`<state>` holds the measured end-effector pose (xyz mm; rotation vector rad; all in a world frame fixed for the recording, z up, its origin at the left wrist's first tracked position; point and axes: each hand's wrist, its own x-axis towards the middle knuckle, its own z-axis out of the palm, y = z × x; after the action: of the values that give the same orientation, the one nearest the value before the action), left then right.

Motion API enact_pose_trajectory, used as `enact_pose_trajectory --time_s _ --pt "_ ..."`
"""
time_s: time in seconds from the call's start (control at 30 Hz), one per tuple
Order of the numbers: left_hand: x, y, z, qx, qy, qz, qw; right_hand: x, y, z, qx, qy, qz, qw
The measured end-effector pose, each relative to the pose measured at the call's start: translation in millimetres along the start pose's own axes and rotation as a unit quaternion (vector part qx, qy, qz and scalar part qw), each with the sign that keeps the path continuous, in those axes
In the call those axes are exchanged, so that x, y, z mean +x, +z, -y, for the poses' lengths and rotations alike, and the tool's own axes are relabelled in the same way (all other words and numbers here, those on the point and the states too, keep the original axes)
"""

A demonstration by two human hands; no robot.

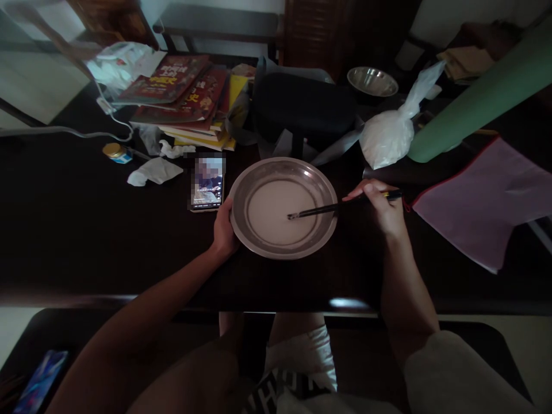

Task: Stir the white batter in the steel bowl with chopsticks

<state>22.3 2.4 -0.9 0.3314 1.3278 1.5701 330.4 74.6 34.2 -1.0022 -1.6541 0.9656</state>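
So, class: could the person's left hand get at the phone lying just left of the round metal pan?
Probably yes. The left hand rests on the rim of the round metal pan, the lit phone lies close beside it, and nothing stands between them.

A dark surface [77,230] carries a wide metal basin [283,208], a phone [207,183] just left of it, stacked books [190,100], crumpled tissue [154,171], a small jar [115,152], a tied white bag [388,138] and pink cloth [487,201].
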Motion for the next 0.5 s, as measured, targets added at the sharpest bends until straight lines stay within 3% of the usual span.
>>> enact_pose_trajectory --time_s 0.13,0.3,0.5 --pt "-0.9 0.5 -1.1 -0.006 -0.006 -0.019 1.000 0.3 2.0 0.7 -0.005 -0.012 0.077 0.997" --pt "0.4 0.1 0.0 -0.001 0.007 0.006 1.000 0.2 -2.0 -0.2 -0.021 -0.001 -0.010 1.000" --pt "2.0 -1.6 1.4 -0.003 0.000 0.002 1.000 1.1 -0.1 -0.2 -0.007 -0.003 0.091 0.996"
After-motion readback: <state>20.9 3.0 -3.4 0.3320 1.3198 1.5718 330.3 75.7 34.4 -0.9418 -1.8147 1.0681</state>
